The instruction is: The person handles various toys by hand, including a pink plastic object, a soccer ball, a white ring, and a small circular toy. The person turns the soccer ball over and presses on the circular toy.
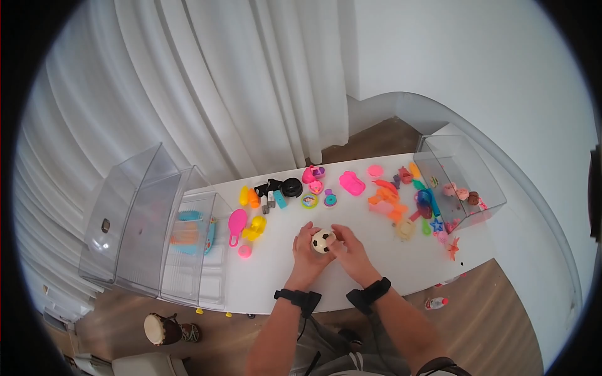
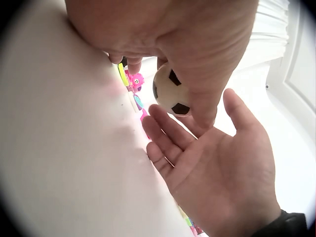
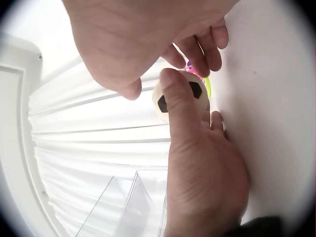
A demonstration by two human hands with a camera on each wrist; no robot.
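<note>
A small toy soccer ball (image 1: 322, 241), off-white with black patches, is held near the front middle of the table. My left hand (image 1: 305, 260) grips it, its thumb lying across the ball (image 3: 179, 98) in the right wrist view. Close on the other side is my right hand (image 1: 353, 255). Its fingers are spread and loosely bent around the ball's side, and the right wrist view shows a gap between that hand (image 3: 143, 42) and the ball. From the left wrist view the right palm (image 2: 222, 173) faces the ball with the fingers relaxed.
Left on the white table (image 1: 263, 285) stand clear plastic boxes (image 1: 141, 235); another clear box (image 1: 461, 188) stands at the right. Between them lie a pink paddle (image 1: 237, 224), yellow duck (image 1: 254, 229), black round toy (image 1: 291, 187), pink car-shaped toy (image 1: 352, 183) and several small colourful toys.
</note>
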